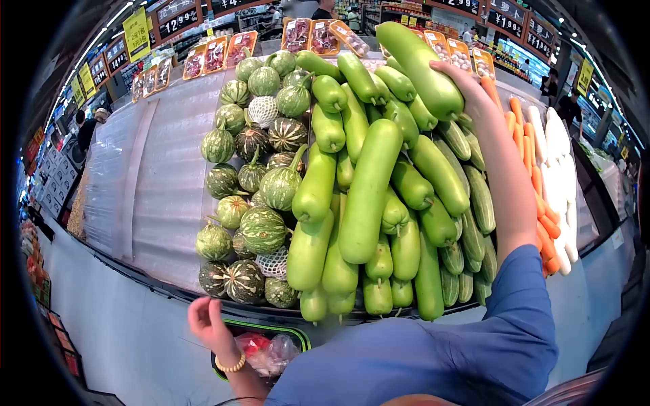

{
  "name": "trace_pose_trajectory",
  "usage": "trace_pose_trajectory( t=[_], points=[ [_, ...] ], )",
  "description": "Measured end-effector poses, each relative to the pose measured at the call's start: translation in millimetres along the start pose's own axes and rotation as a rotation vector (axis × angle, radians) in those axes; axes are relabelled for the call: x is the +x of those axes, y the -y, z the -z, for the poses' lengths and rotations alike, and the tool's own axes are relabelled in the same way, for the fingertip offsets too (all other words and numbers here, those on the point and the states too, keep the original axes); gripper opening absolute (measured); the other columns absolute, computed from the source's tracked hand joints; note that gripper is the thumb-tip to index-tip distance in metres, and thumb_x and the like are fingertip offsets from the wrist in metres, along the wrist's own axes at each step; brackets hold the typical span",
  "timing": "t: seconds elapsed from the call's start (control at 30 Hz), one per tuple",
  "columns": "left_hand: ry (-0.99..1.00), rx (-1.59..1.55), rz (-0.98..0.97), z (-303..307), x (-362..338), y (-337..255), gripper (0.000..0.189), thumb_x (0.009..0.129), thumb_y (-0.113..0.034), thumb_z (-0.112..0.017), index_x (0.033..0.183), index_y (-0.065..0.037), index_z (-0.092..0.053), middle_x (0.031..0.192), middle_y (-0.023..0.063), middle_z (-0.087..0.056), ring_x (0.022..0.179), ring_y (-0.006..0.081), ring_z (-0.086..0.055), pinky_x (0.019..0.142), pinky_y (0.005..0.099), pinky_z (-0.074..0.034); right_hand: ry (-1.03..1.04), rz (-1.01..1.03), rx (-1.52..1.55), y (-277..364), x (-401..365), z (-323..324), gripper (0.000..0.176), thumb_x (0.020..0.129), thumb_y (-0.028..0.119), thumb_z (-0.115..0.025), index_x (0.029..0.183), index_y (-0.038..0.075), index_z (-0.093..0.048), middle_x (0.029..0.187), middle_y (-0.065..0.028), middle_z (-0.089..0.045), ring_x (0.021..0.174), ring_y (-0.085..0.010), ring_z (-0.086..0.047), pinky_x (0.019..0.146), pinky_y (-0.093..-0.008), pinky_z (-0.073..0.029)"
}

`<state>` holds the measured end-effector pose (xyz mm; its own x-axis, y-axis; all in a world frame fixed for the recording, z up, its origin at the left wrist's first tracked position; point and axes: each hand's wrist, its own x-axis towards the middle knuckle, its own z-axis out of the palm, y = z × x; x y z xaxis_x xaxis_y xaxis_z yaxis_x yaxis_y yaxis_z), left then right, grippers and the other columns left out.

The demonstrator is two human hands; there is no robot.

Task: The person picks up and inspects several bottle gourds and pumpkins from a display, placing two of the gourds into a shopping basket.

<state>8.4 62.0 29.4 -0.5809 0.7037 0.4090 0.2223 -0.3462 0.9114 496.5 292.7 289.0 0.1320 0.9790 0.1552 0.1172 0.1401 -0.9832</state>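
Observation:
My right hand (467, 84) reaches to the far side of the display and grips a long, light-green bottle gourd (423, 71), fingers along its right side. The gourd is tilted above the pile of other bottle gourds (371, 193). My left hand (211, 328), with a beaded bracelet at the wrist, hangs near the display's front edge. Its fingers are loosely bent, thumb apart, and nothing shows in them. Just below and beside it is a dark basket with a green rim (298, 329), holding plastic-bagged goods (274, 355).
Round striped squashes (264, 230) are heaped left of the gourds. To their right lie cucumbers (479, 203), carrots (547, 227) and white radishes (560, 176). Wrapped trays (215, 54) line the back. A person (570, 111) stands at the far right, beyond the display.

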Motion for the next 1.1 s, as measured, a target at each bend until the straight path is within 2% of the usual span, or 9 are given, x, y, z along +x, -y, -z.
trace_pose_trajectory(
  t=[0.17,0.33,0.37,0.5,0.63,0.77,0.83,0.93,1.1],
  points=[
    [0.669,-0.528,0.074,-120,20,-65,0.038,0.081,0.001,-0.065,0.116,0.0,-0.052,0.105,0.0099,-0.063,0.098,0.0174,-0.061,0.085,0.0284,-0.049,0.139,0.239,0.229,-26,-106,-41,0.064,0.08,0.03,-0.066,0.132,0.002,-0.042,0.111,-0.0125,-0.058,0.091,-0.0172,-0.062,0.074,-0.0309,-0.053],
    [0.768,-1.124,0.46,-207,-3,-122,0.062,0.081,-0.03,-0.067,0.131,-0.001,-0.042,0.119,0.0126,-0.056,0.109,0.0232,-0.055,0.096,0.0351,-0.044,0.204,0.515,-0.27,-69,-221,-122,0.089,0.074,0.025,-0.076,0.142,-0.002,-0.025,0.139,-0.0229,-0.037,0.126,-0.0295,-0.041,0.104,-0.0395,-0.034],
    [0.775,-1.159,0.565,-207,-5,-117,0.066,0.082,-0.036,-0.064,0.132,-0.001,-0.04,0.122,0.0135,-0.054,0.111,0.0245,-0.054,0.096,0.0354,-0.044,0.217,0.726,-0.592,-65,-239,-128,0.079,0.074,0.021,-0.075,0.139,0.0,-0.035,0.14,-0.0264,-0.033,0.128,-0.0356,-0.038,0.105,-0.0419,-0.032],
    [1.048,-1.625,0.416,-190,-17,-69,0.088,0.076,-0.051,-0.066,0.14,-0.005,-0.027,0.125,0.0152,-0.049,0.115,0.0327,-0.05,0.091,0.0504,-0.046,0.014,0.869,-0.342,-106,-277,-124,0.037,0.073,-0.001,-0.069,0.109,0.002,-0.063,0.12,-0.0188,-0.047,0.111,-0.0271,-0.05,0.091,-0.0338,-0.044],
    [1.188,-2.007,0.482,-169,-15,-40,0.106,0.068,-0.053,-0.075,0.143,-0.008,-0.015,0.129,0.0158,-0.044,0.11,0.0377,-0.051,0.086,0.0548,-0.048,0.211,0.464,-0.094,-181,-305,-80,0.03,0.073,-0.01,-0.067,0.1,0.003,-0.066,0.09,-0.0085,-0.058,0.081,-0.0137,-0.059,0.066,-0.0215,-0.047],
    [1.141,-2.248,0.457,-145,0,-28,0.104,0.067,-0.048,-0.079,0.143,-0.013,-0.018,0.131,0.0121,-0.044,0.116,0.0363,-0.047,0.095,0.0571,-0.04,0.561,-0.499,0.126,-246,-354,-62,0.028,0.079,-0.001,-0.069,0.106,-0.001,-0.063,0.093,-0.0074,-0.064,0.076,-0.0103,-0.06,0.067,-0.0233,-0.05],
    [1.123,-2.27,0.488,-129,13,-22,0.096,0.069,-0.041,-0.078,0.143,-0.017,-0.022,0.134,0.0044,-0.042,0.12,0.0298,-0.043,0.1,0.0549,-0.033,0.457,-0.749,0.013,-288,-386,-61,0.02,0.084,0.001,-0.063,0.104,-0.005,-0.062,0.093,-0.0077,-0.066,0.082,-0.0121,-0.062,0.071,-0.0249,-0.051],
    [0.958,-2.188,0.618,-99,24,-29,0.086,0.069,-0.031,-0.079,0.14,-0.021,-0.031,0.132,-0.0054,-0.046,0.119,0.0196,-0.047,0.096,0.0476,-0.036,0.325,-0.827,-0.083,-326,-427,-79,0.017,0.085,0.011,-0.064,0.096,-0.002,-0.062,0.086,-0.0053,-0.065,0.076,-0.011,-0.06,0.068,-0.0251,-0.05],
    [0.905,-2.12,0.523,-80,44,-19,0.087,0.068,-0.035,-0.079,0.139,-0.021,-0.031,0.13,-0.0043,-0.05,0.111,0.0206,-0.054,0.091,0.0486,-0.04,0.349,-0.756,-0.34,-319,-439,-101,0.018,0.086,0.014,-0.065,0.093,-0.002,-0.06,0.084,-0.0048,-0.064,0.073,-0.0092,-0.057,0.065,-0.0243,-0.048]
  ],
)
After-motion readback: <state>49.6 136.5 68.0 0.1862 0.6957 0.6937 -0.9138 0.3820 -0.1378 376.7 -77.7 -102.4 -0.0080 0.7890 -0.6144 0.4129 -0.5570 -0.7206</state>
